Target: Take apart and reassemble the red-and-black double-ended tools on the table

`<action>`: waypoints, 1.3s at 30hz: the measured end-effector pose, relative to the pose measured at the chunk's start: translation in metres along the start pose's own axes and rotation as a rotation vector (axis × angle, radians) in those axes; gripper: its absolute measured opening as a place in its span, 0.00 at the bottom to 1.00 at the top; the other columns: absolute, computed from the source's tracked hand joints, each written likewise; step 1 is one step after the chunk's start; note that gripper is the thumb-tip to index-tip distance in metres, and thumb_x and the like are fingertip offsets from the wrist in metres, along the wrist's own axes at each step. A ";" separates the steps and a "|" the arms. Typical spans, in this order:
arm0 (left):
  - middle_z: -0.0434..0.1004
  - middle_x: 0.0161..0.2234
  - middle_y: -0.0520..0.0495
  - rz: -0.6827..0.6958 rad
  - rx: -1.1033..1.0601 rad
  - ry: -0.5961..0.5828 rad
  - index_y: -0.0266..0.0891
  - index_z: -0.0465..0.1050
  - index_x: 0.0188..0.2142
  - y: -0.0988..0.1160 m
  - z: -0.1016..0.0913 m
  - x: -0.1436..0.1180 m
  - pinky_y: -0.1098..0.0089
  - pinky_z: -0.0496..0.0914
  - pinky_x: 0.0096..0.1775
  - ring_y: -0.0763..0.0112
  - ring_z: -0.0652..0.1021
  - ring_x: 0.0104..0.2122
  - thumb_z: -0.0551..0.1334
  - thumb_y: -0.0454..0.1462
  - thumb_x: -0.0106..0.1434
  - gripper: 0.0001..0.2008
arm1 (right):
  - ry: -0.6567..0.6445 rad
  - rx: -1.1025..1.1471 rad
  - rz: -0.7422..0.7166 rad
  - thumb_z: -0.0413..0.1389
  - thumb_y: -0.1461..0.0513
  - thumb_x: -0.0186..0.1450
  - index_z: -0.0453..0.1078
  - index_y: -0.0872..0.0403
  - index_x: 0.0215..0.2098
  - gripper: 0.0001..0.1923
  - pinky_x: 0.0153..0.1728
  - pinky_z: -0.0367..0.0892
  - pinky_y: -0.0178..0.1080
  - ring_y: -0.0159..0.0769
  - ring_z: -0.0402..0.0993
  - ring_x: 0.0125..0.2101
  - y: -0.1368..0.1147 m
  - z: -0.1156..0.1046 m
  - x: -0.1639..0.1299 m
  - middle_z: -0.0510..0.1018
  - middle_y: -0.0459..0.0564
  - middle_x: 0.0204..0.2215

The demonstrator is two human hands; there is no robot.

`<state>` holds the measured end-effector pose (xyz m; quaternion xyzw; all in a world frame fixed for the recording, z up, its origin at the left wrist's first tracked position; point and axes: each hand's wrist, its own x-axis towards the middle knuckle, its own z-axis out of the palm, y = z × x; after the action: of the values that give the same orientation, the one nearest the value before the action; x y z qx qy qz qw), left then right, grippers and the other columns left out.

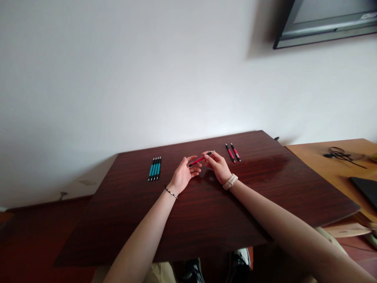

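Note:
A pink pen [198, 160] with black ends and a light tip is held slantwise above the table. The fingers and thumb of my right hand [217, 165] pinch its upper right part. Palm up, my left hand [183, 173] has its fingers apart around the pen's lower left end. That end appears to touch the fingers, though whether they grip it is unclear. Right of my right hand lie two more pink pens, one [230, 153] beside the other [236, 152]. Several teal pens [154, 169] lie side by side to the left of my left hand.
The dark wooden table [132, 224] stands against a white wall [147, 78]. A lighter wooden table [318, 155] adjoins on the right, bearing a black cable [341, 154] and a dark flat object [365, 189]. A screen [332, 23] hangs at the upper right.

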<state>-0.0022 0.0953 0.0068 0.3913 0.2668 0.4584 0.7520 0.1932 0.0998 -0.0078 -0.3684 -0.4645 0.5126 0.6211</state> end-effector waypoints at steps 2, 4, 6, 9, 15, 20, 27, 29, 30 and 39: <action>0.83 0.44 0.37 0.001 0.009 -0.003 0.38 0.77 0.57 -0.001 0.000 0.000 0.66 0.74 0.41 0.63 0.82 0.38 0.64 0.58 0.69 0.30 | -0.005 -0.008 0.002 0.69 0.44 0.63 0.81 0.48 0.46 0.22 0.34 0.69 0.38 0.34 0.70 0.29 0.001 0.000 0.000 0.80 0.46 0.32; 0.83 0.45 0.37 0.006 0.020 -0.006 0.37 0.77 0.56 -0.002 -0.001 0.001 0.67 0.74 0.40 0.64 0.82 0.38 0.65 0.58 0.69 0.30 | -0.011 -0.005 0.006 0.69 0.44 0.63 0.82 0.48 0.46 0.21 0.34 0.69 0.38 0.34 0.70 0.30 0.002 0.000 0.000 0.80 0.47 0.33; 0.83 0.45 0.37 0.011 0.058 -0.015 0.37 0.77 0.56 -0.004 -0.002 0.001 0.67 0.74 0.40 0.64 0.82 0.38 0.66 0.57 0.68 0.29 | -0.016 -0.001 0.009 0.69 0.45 0.63 0.82 0.48 0.47 0.21 0.34 0.69 0.38 0.34 0.70 0.30 0.001 0.000 0.000 0.80 0.46 0.33; 0.83 0.44 0.39 0.021 0.211 -0.040 0.38 0.76 0.57 -0.010 -0.002 0.001 0.69 0.73 0.40 0.66 0.82 0.38 0.68 0.54 0.68 0.27 | -0.027 -0.011 0.011 0.69 0.45 0.64 0.81 0.50 0.48 0.22 0.35 0.69 0.38 0.33 0.69 0.30 0.000 -0.001 0.000 0.79 0.46 0.33; 0.83 0.41 0.41 0.061 0.577 -0.083 0.36 0.78 0.55 -0.014 0.001 0.000 0.68 0.73 0.41 0.65 0.81 0.39 0.64 0.52 0.72 0.23 | -0.044 -0.048 0.003 0.67 0.44 0.65 0.80 0.50 0.47 0.23 0.37 0.72 0.38 0.35 0.73 0.32 -0.001 -0.002 0.000 0.78 0.46 0.34; 0.81 0.38 0.42 0.088 0.660 -0.105 0.35 0.80 0.48 -0.011 0.005 -0.001 0.68 0.72 0.40 0.65 0.79 0.37 0.61 0.52 0.73 0.22 | -0.050 -0.092 -0.027 0.67 0.43 0.65 0.79 0.51 0.45 0.22 0.34 0.72 0.38 0.34 0.72 0.31 -0.003 -0.002 -0.001 0.78 0.46 0.34; 0.78 0.32 0.46 0.115 0.737 -0.101 0.36 0.77 0.35 -0.007 0.011 -0.003 0.68 0.71 0.38 0.68 0.75 0.31 0.60 0.52 0.73 0.22 | -0.081 -0.183 -0.089 0.64 0.44 0.68 0.76 0.50 0.53 0.24 0.33 0.75 0.39 0.35 0.73 0.31 -0.004 -0.001 -0.001 0.77 0.46 0.34; 0.78 0.31 0.46 0.123 0.740 -0.093 0.36 0.77 0.34 -0.007 0.011 -0.002 0.68 0.71 0.37 0.68 0.75 0.31 0.60 0.52 0.73 0.22 | -0.076 -0.182 -0.125 0.64 0.45 0.68 0.71 0.49 0.59 0.28 0.34 0.76 0.40 0.36 0.75 0.31 -0.002 -0.001 0.000 0.76 0.45 0.33; 0.78 0.31 0.45 0.129 0.731 -0.086 0.36 0.77 0.34 -0.008 0.010 -0.002 0.68 0.71 0.37 0.68 0.76 0.31 0.60 0.52 0.73 0.22 | -0.074 -0.179 -0.140 0.65 0.45 0.68 0.68 0.48 0.62 0.30 0.34 0.77 0.41 0.36 0.76 0.31 0.000 -0.001 0.001 0.77 0.44 0.34; 0.83 0.43 0.42 0.110 0.387 0.066 0.39 0.71 0.57 -0.022 -0.005 0.007 0.70 0.74 0.36 0.67 0.84 0.35 0.64 0.51 0.72 0.23 | -0.155 -0.473 -0.326 0.62 0.50 0.72 0.59 0.45 0.71 0.34 0.64 0.69 0.57 0.49 0.77 0.60 -0.003 -0.007 -0.003 0.80 0.56 0.58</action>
<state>0.0077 0.0975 -0.0152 0.5273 0.3530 0.4514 0.6274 0.2005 0.0962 -0.0077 -0.3833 -0.6700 0.3104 0.5548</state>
